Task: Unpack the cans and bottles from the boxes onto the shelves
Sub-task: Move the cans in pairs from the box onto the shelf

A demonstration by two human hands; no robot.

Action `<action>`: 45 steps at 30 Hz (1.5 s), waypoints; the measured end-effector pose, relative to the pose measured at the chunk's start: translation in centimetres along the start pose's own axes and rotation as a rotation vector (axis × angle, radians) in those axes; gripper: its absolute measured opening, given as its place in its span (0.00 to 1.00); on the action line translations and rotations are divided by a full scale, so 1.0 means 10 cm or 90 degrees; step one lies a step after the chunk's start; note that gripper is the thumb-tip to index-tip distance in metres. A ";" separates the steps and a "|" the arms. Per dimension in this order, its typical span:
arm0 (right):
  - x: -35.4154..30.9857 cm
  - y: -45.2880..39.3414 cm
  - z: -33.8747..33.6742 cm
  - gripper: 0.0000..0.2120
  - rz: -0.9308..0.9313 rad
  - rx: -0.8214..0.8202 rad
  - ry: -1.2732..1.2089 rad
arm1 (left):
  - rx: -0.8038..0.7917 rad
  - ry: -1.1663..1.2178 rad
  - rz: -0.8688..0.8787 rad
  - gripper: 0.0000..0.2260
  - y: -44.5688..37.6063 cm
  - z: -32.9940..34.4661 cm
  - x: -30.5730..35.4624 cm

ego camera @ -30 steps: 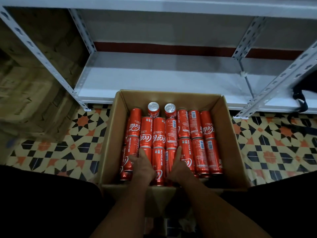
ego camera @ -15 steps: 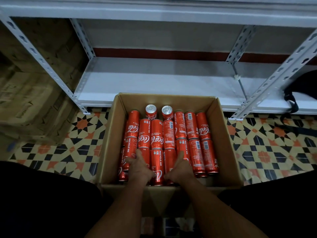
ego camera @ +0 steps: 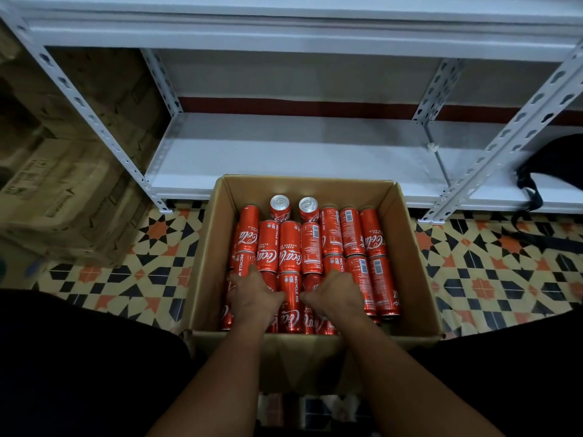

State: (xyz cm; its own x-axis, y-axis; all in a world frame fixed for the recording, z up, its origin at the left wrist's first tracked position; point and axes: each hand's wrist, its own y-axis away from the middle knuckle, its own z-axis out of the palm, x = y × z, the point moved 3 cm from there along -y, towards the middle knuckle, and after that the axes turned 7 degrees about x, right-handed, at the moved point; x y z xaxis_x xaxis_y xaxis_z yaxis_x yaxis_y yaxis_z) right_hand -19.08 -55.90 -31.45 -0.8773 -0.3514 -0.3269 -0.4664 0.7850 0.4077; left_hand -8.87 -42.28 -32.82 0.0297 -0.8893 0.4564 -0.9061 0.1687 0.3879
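Stacked brown cardboard cartons (ego camera: 63, 190) sit at the floor's left edge beside the white metal shelf rack (ego camera: 284, 159). Your left hand (ego camera: 254, 298) curls over a red slim cola can at the near left of the open brown cardboard box (ego camera: 413, 247), apparently gripping it. The red cola cans (ego camera: 310, 244) mostly lie on their sides inside; two stand upright at the far wall. Your right hand (ego camera: 336, 298) curls over another near can. You are at the first pick: lift both cans, stand them on the lowest shelf. A black bag (ego camera: 555, 165) rests on that shelf's right end.

Fingertips of both hands hidden among cans (ego camera: 290, 247), left boxes (ego camera: 56, 184) blurred
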 end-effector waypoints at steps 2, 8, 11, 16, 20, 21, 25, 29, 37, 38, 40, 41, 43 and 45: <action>-0.06 -0.02 -0.04 0.40 -0.024 0.032 0.024 | 0.048 0.002 0.052 0.37 -0.01 -0.04 0.06; -0.11 -0.16 -0.05 0.36 -0.141 0.117 0.018 | 0.122 0.013 0.185 0.28 -0.17 -0.05 0.15; -0.13 -0.26 0.03 0.38 -0.179 0.126 0.042 | 0.122 0.045 0.191 0.26 -0.27 0.01 0.14; -0.09 -0.34 0.25 0.44 -0.237 0.103 -0.037 | 0.073 0.235 0.099 0.38 -0.34 0.15 0.00; 0.02 -0.45 0.40 0.45 -0.206 0.059 -0.236 | 0.020 0.334 0.068 0.35 -0.40 0.24 -0.02; 0.02 -0.48 0.42 0.43 -0.197 0.058 -0.285 | 0.000 0.326 0.075 0.33 -0.40 0.26 -0.01; 0.02 -0.53 0.38 0.29 -0.166 0.042 -0.384 | -0.005 0.339 0.100 0.32 -0.43 0.33 0.00; 0.00 -0.50 0.20 0.29 -0.103 0.001 -0.454 | -0.002 0.355 0.125 0.29 -0.36 0.13 0.14; -0.30 -0.24 -0.43 0.25 -0.098 0.053 -0.532 | 0.042 0.402 0.157 0.25 -0.15 -0.41 0.53; -0.37 -0.18 -0.56 0.24 -0.099 0.068 -0.541 | 0.051 0.411 0.159 0.26 -0.13 -0.51 0.60; -0.50 -0.07 -0.83 0.22 -0.108 0.096 -0.564 | 0.068 0.432 0.178 0.23 -0.10 -0.72 0.73; -0.56 -0.02 -0.97 0.22 -0.118 0.105 -0.575 | 0.061 0.448 0.188 0.22 -0.07 -0.85 0.82; -0.69 0.06 -1.24 0.23 -0.142 0.119 -0.586 | 0.031 0.485 0.209 0.19 0.02 -1.14 1.00; -0.84 0.14 -1.52 0.24 -0.173 0.130 -0.571 | 0.031 0.503 0.242 0.20 0.11 -1.45 1.18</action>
State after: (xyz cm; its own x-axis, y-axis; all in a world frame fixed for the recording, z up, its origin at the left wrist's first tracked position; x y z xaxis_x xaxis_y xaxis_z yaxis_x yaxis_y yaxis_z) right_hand -14.05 -59.60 -15.14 -0.2889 -0.0794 -0.9541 -0.5385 0.8374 0.0934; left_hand -3.36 -46.47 -15.41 -0.0107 -0.2196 0.9755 -0.9304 0.3596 0.0708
